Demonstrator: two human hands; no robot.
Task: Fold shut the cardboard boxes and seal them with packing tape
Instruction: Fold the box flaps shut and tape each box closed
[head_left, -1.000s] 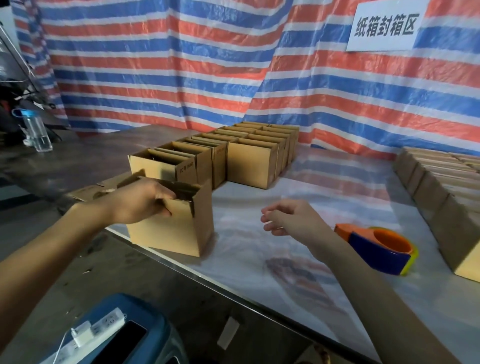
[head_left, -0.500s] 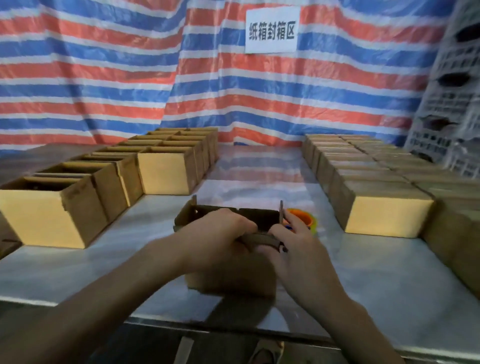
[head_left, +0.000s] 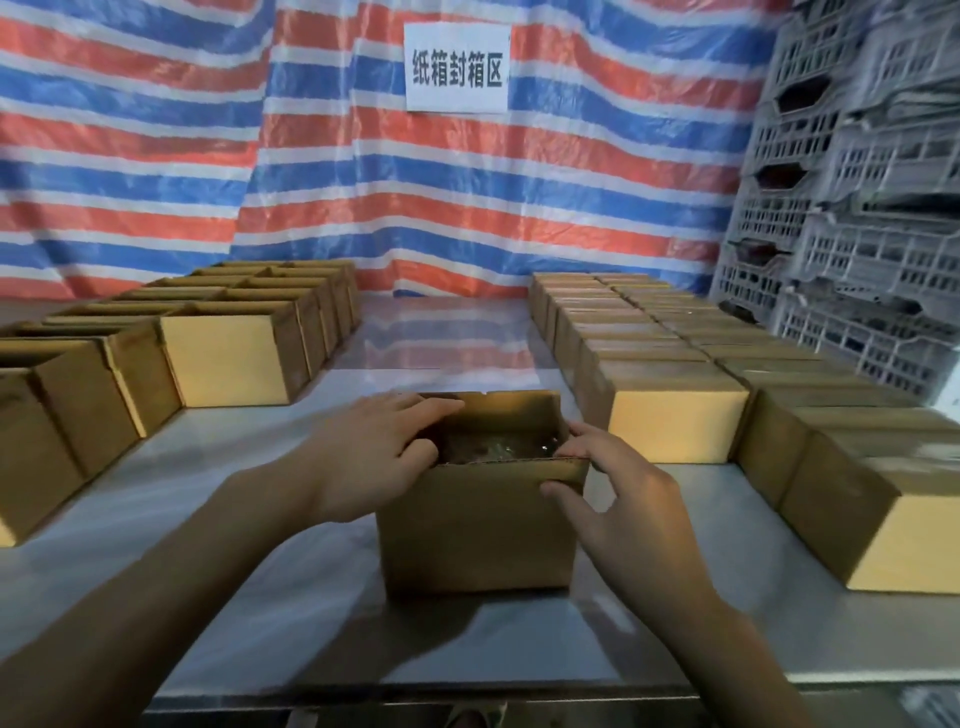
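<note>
Nearest us, the box (head_left: 478, 525) sits by the front edge of the table (head_left: 291, 597), top not yet closed. Our left hand (head_left: 374, 452) presses its left flap inward with loosely spread fingers, and our right hand (head_left: 618, 488) pinches the near right corner between thumb and fingers. Uneven pressure may fold the flaps crooked or slide the box off the edge, and since we see no tape among the open boxes (head_left: 228, 358) or closed boxes (head_left: 675, 421) beyond, letting go to find it may let the flaps spring up.
</note>
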